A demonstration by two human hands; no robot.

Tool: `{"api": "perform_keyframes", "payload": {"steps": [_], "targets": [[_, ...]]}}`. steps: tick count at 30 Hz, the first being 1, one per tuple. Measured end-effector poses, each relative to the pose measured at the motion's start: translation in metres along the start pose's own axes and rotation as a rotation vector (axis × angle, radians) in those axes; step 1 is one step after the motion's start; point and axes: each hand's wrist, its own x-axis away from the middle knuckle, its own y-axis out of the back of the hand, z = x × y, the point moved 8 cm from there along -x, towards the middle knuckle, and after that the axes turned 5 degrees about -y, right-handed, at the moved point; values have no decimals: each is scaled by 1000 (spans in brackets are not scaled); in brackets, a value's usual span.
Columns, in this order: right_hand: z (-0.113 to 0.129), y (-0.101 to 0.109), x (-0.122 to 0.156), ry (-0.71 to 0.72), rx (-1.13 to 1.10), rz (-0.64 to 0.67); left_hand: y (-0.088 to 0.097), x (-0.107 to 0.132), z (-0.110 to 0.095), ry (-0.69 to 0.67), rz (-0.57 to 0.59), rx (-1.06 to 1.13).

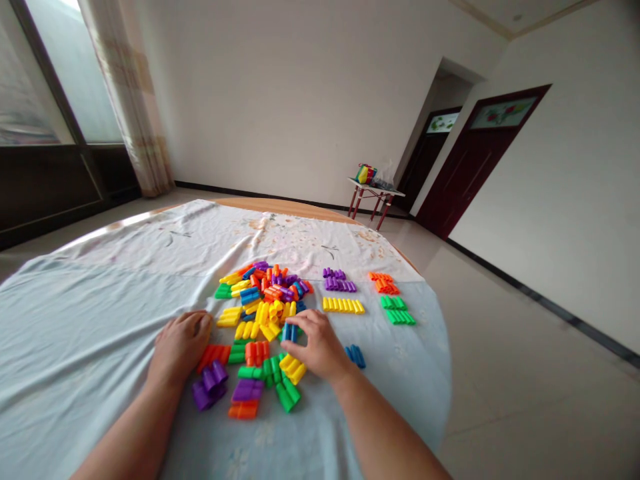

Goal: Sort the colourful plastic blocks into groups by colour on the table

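Observation:
Between the thumb and fingers of my right hand (pixel 320 343) is a blue plastic block (pixel 289 332) made of joined tubes, at the right side of a mixed pile. My left hand (pixel 181 343) rests palm down on the cloth at the pile's left edge, its fingers loosely bent and partly hidden, beside an orange tube block (pixel 214 357). Purple blocks (pixel 210 385) lie just in front of it. Yellow blocks (pixel 270 313) fill the middle of the pile. A yellow block (pixel 293 368) and green blocks (pixel 287 395) lie below my right hand.
Right of the pile are rows of purple (pixel 340 285), yellow (pixel 343 306), orange (pixel 385 283) and green blocks (pixel 399 311). A blue group (pixel 355 356) sits by my right wrist. A wrinkled cloth (pixel 125 320) covers the round table. A small side table (pixel 377 189) stands beyond.

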Motion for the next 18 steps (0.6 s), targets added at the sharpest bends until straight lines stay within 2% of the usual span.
{"api": "perform_keyframes", "payload": {"steps": [2,5,9,12,18], "targets": [[-10,14,1,-50,-34,-22,0,0,0,5,4,2],[-28,25,6,-130,15,18,1,0,-1,10,9,7],[-50,16,15,-196,87,151,2,0,-2,4,18,8],[-53,4,18,-171,73,227,2,0,-2,-1,23,2],[-49,2,15,-87,98,215,2,-2,-1,18,37,-23]]}}
